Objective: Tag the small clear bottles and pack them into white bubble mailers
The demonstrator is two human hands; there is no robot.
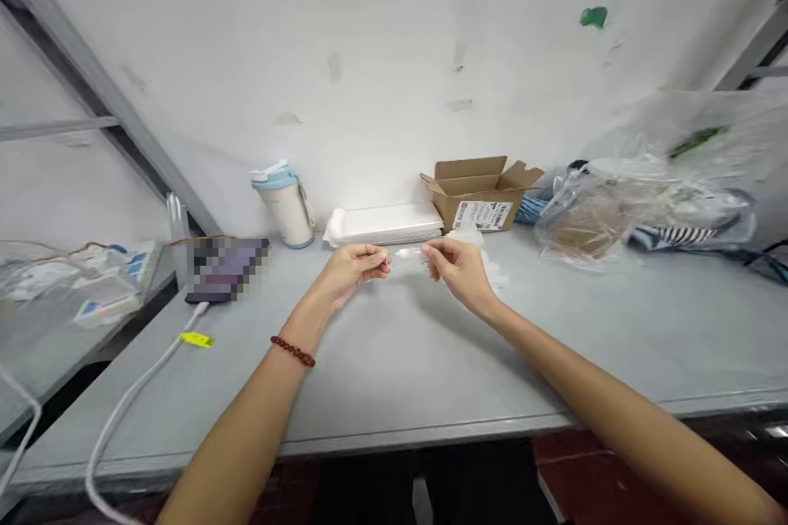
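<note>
White wall (394,57) at the far side, a few tape scraps and two green blobs stuck on it; grey steel bench (400,361) runs full width below. Largest clutter is far right: heap of clear plastic bags (646,197) with something brown and a striped item inside, pushed back against the wall so the middle of the bench stays free. Far centre: small open cardboard box (477,195) with a shipping label, flaps up, and just left of it a flat stack of white trays (385,224). Left of that, a white tumbler with blue lid (283,203), upright. Further left a tablet (225,269) lying flat, white cable (135,402) with a yellow tag running off it toward the near edge. Separate lower table far left holds more bagged stuff (80,279). Both arms reach out to bench centre. Left hand (352,269), red bead bracelet at the wrist, pinches one end of a small clear plastic piece (407,253); right hand (459,269) pinches the other end, fingers curled closed on it. Piece is held between the two hands just above the bench, in front of the trays. Probably a small bag or wrapper, too blurred to say.
</note>
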